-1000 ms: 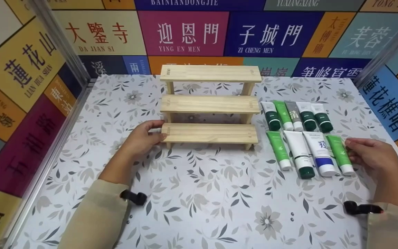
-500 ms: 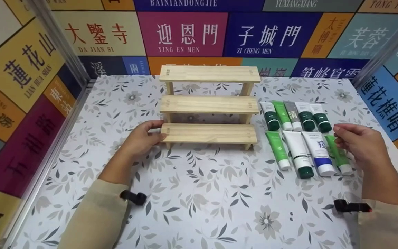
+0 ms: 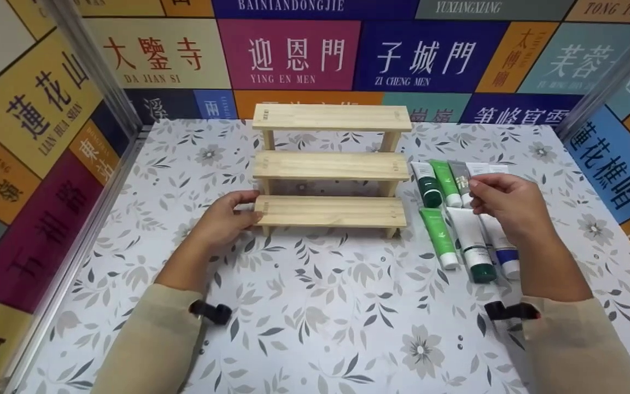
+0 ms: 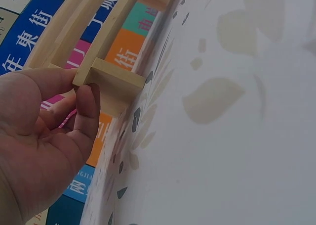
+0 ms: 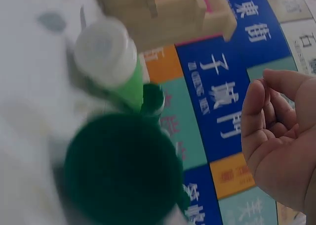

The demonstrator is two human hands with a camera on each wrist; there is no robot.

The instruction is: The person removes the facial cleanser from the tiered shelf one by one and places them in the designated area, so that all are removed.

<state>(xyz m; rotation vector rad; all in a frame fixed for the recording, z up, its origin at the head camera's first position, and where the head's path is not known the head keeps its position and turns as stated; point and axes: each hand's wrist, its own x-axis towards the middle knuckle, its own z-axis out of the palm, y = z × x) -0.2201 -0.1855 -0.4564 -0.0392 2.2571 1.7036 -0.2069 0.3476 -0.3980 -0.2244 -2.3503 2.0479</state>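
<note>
My left hand (image 3: 227, 221) pinches the left end of the lowest step of a three-tier wooden display stand (image 3: 330, 211). In the left wrist view, thumb and fingers meet on the corner of that wooden board (image 4: 106, 42). My right hand (image 3: 512, 205) is over two rows of squeeze tubes, with its fingers curled. The right wrist view shows its thumb and fingertips (image 5: 254, 94) together and nothing between them. Beneath or beside it lie a white tube with a dark green cap (image 3: 469, 235) and one with a blue cap (image 3: 506, 257). My right hand and forearm hide the rightmost green tube.
A green tube (image 3: 438, 235) lies at the front left of the group. Behind are a white and dark green tube (image 3: 427, 183), another green tube (image 3: 446, 183) and a grey tube (image 3: 460, 178). Colourful printed panels (image 3: 287, 54) wall the floral-covered table (image 3: 315, 317) at back and sides.
My right hand has moved left and away from the rightmost green tube, across the tubes toward the middle of the group. The left hand stays on the stand.
</note>
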